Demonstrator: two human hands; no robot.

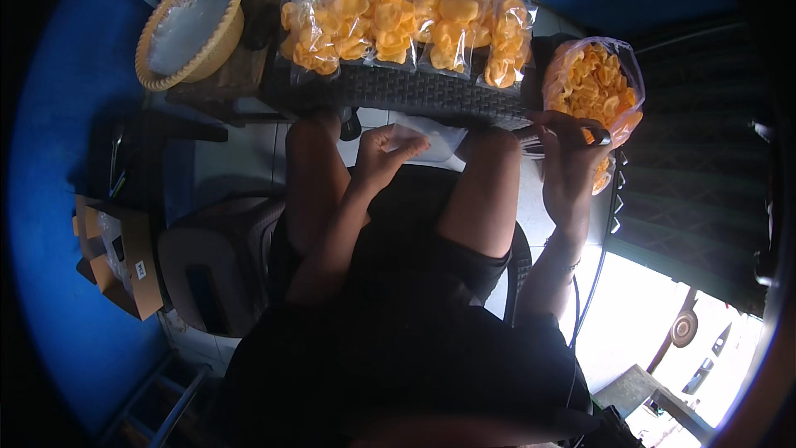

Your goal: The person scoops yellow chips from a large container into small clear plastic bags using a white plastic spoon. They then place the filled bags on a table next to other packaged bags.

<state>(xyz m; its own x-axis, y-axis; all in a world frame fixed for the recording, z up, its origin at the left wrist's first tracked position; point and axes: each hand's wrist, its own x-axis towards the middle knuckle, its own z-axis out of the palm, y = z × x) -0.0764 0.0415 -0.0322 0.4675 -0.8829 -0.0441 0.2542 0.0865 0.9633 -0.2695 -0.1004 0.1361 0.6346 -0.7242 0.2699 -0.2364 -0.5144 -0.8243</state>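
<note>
My left hand (391, 154) is closed on the edge of a small clear plastic bag (441, 138), between my knees. The bag looks flat, with no chips visible in it. My right hand (570, 153) is raised beyond my right knee, next to a large see-through pinkish bag (634, 87) full of orange chips (593, 83). Its fingers are curled round something dark and shiny (595, 135), whose kind I cannot make out. Several clear packets of orange chips (394, 25) lie in rows on a dark woven-pattern table (398, 87) in front of me.
A yellow woven basket (232, 12) with clear plastic bags stands at the far left. Left of my legs are a dark stool (215, 270) and an open cardboard box (141, 261). A cable (591, 282) hangs by my right arm, near a bright doorway at the lower right.
</note>
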